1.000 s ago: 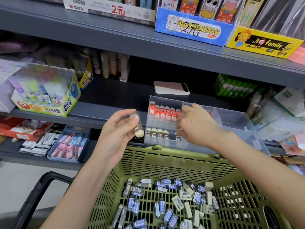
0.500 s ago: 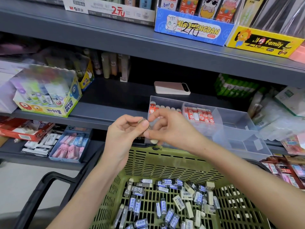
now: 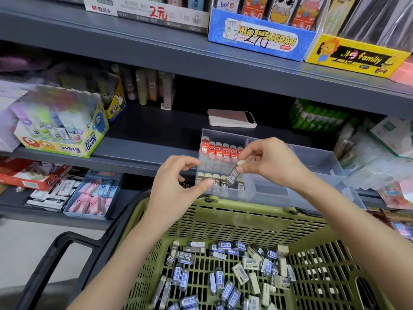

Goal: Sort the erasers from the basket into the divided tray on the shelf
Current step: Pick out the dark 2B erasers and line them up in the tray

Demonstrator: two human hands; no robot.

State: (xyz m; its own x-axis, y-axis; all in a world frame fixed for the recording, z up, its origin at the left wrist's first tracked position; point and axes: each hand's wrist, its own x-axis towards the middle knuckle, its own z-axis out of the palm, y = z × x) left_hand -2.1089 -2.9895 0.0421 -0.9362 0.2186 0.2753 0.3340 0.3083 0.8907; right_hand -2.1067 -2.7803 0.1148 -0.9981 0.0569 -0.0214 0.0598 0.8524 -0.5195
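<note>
Eraser (image 3: 233, 174) pinched by right hand (image 3: 270, 166) at divided tray (image 3: 317, 163).

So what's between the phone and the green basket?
In the head view, the clear divided tray sits there, red-sleeved erasers at its back left; the right hand pinches a 2B eraser over it.

Cropped at the bottom edge: green basket (image 3: 245, 212). Hidden behind right hand (image 3: 274, 164): middle of divided tray (image 3: 317, 158), part of pinched eraser (image 3: 232, 176). Blurred at left: glue box (image 3: 67, 135).
</note>
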